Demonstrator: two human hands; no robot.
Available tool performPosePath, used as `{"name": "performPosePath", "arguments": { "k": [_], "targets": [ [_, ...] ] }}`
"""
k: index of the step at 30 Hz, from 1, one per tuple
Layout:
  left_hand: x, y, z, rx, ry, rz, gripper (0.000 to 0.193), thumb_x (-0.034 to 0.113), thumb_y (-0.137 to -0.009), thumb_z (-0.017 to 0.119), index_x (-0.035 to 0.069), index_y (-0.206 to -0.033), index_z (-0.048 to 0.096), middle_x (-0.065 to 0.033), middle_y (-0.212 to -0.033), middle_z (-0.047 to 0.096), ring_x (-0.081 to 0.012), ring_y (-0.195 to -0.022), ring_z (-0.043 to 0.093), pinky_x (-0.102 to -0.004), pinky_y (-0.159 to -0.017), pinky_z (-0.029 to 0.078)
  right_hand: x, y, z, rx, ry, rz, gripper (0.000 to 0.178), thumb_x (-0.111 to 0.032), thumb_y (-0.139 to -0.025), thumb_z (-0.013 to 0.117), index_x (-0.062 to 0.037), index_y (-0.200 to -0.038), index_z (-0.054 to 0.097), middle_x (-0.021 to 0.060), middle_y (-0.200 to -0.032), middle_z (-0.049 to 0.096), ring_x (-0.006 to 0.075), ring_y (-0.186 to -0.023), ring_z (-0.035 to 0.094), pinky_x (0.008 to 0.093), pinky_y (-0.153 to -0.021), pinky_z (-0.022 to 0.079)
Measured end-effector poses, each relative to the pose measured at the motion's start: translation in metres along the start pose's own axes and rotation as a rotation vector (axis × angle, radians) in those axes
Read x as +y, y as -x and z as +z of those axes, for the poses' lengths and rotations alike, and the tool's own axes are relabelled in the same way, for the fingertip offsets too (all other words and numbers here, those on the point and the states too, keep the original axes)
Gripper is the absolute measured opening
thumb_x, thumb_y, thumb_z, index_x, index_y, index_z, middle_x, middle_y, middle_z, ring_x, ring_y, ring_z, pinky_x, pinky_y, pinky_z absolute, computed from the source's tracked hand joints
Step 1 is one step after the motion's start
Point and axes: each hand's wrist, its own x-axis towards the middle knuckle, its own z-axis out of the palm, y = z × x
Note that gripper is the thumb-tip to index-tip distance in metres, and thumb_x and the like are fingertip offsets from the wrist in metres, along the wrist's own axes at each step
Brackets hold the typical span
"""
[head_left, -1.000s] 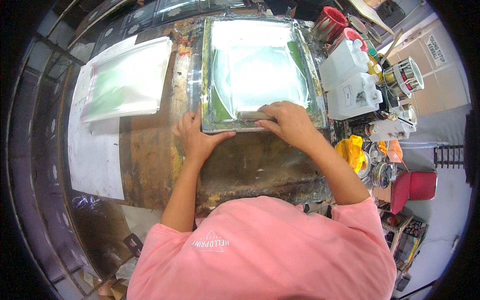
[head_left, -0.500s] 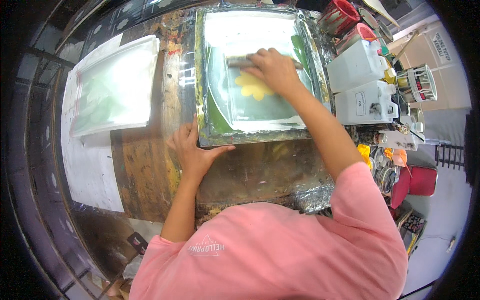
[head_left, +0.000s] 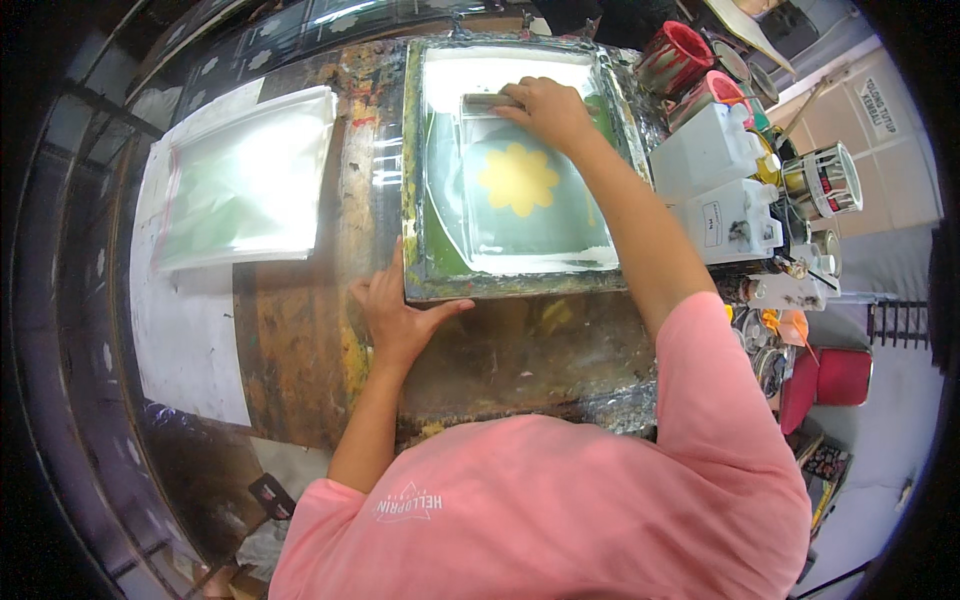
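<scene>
Right hand (head_left: 545, 110): grip clamped on squeegee (head_left: 487, 101), far end of printing screen (head_left: 415, 180).
Left hand (head_left: 395, 315): fingers spread, pressed flat at screen's near-left corner on the tabletop (head_left: 520, 350).

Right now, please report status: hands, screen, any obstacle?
Right hand holds squeegee at far end of screen frame. Left hand braces near corner. Nothing blocking.

1. The right hand (head_left: 545, 110) has pushed the squeegee (head_left: 490, 100) from the screen's (head_left: 510, 180) near edge to its far end.
2. A yellow flower (head_left: 518, 178) now shows on the mesh.
3. The left hand (head_left: 400, 315) has slid toward the frame's near-left corner.
</scene>
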Motion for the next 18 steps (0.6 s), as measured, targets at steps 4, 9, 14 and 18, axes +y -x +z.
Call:
{"name": "performPosePath", "arguments": {
  "k": [4, 9, 14, 18],
  "targets": [
    [0.002, 0.002, 0.0, -0.004, -0.031, -0.023, 0.122, 0.072, -0.056, 0.09, -0.002, -0.147, 0.056, -0.0091, -0.095, 0.069, -0.0256, -0.089, 0.058, -0.0432, -0.093, 0.035, -0.036, 0.057, -0.026, -0.024, -0.029, -0.035, 0.04, -0.054, -0.096, 0.064, -0.0162, -0.107, 0.073, 0.0068, -0.093, 0.07, 0.0293, -0.094, 0.07, 0.0468, -0.072, 0.057],
    [0.002, 0.005, -0.001, -0.046, 0.014, -0.073, 0.117, 0.068, -0.057, 0.092, 0.0, -0.146, 0.058, -0.0123, -0.102, 0.071, -0.0308, -0.103, 0.054, -0.0463, -0.099, 0.037, -0.106, 0.145, -0.087, -0.133, -0.054, 0.006, 0.041, -0.049, -0.096, 0.067, -0.0108, -0.108, 0.068, 0.0087, -0.095, 0.067, 0.0311, -0.091, 0.068, 0.0454, -0.069, 0.057],
    [0.011, 0.003, -0.005, 0.02, 0.002, -0.028, 0.113, 0.063, -0.064, 0.092, -0.004, -0.147, 0.055, -0.0123, -0.099, 0.071, -0.0273, -0.095, 0.063, -0.0439, -0.097, 0.037, -0.128, 0.174, -0.123, -0.111, -0.098, 0.023, 0.042, -0.046, -0.095, 0.069, -0.0051, -0.102, 0.064, 0.0137, -0.102, 0.066, 0.0311, -0.091, 0.069, 0.0444, -0.068, 0.058],
    [0.039, -0.015, -0.014, 0.088, 0.656, -0.214, 0.099, 0.044, -0.074, 0.096, -0.008, -0.146, 0.053, -0.0198, -0.119, 0.071, -0.0283, -0.119, 0.062, -0.0432, -0.11, 0.041, -0.134, 0.165, -0.156, -0.008, -0.089, -0.014, 0.037, -0.04, -0.093, 0.07, -0.004, -0.102, 0.065, 0.0126, -0.099, 0.065, 0.0316, -0.096, 0.065, 0.0495, -0.088, 0.053]
  ]
}}
